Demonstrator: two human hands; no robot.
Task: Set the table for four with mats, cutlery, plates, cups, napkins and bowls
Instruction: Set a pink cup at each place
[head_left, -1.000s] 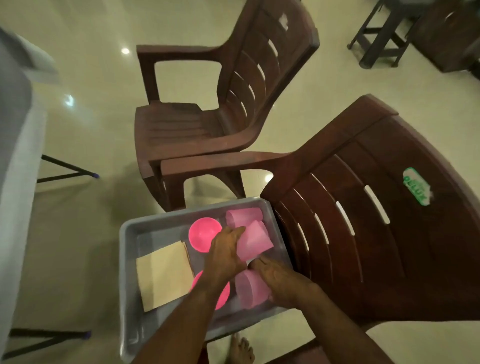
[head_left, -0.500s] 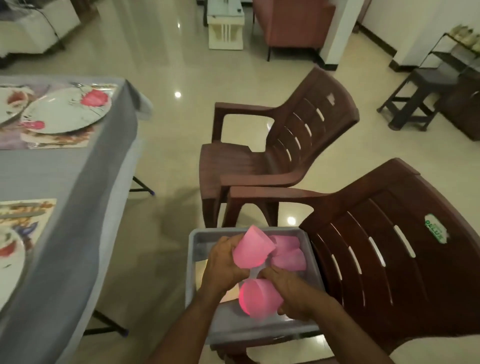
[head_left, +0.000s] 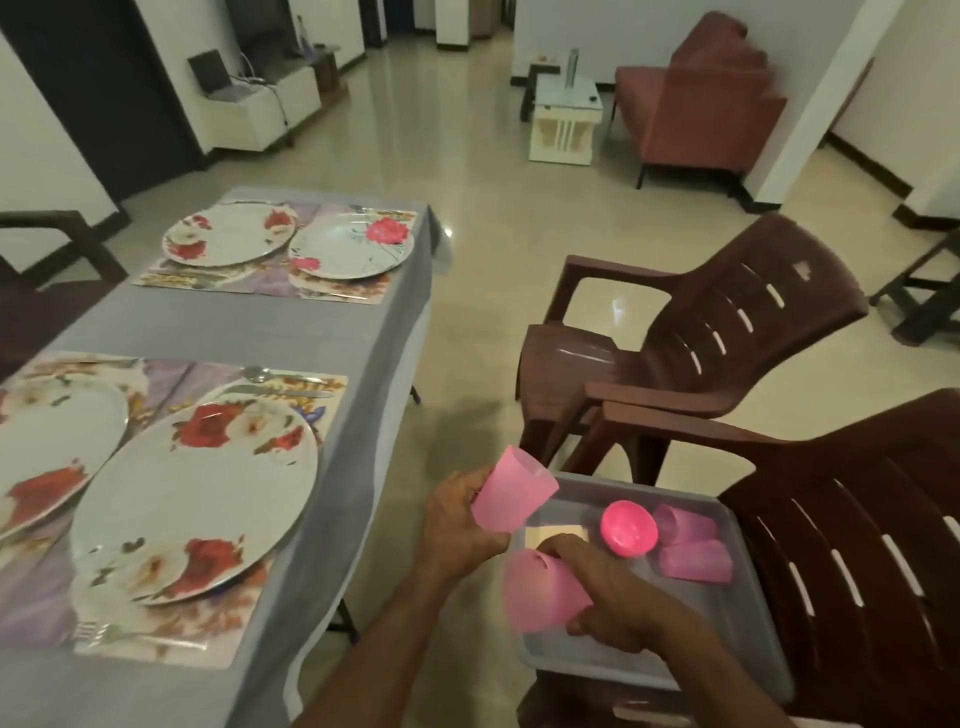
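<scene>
My left hand (head_left: 457, 525) grips a pink plastic cup (head_left: 511, 491), held tilted above the left edge of a grey tray (head_left: 748, 623). My right hand (head_left: 618, 597) grips a second pink cup (head_left: 540, 592) over the tray's near part. Inside the tray lie a pink bowl (head_left: 628, 527), two more pink cups (head_left: 693, 545) on their sides, and a pale napkin (head_left: 553, 534), mostly hidden. To the left, the grey-clothed table (head_left: 291, 332) carries floral mats, each with a flowered plate (head_left: 197, 499) and cutlery (head_left: 283, 382).
The tray rests on a brown plastic chair (head_left: 857, 545); a second brown chair (head_left: 701, 338) stands just beyond it. Bare floor lies between the chairs and the table. A red sofa (head_left: 711, 109) and a white side table (head_left: 566, 119) stand far back.
Both hands lifted a pink cup each out of the tray and moved left. My view swung up and left, bringing the set table into sight.
</scene>
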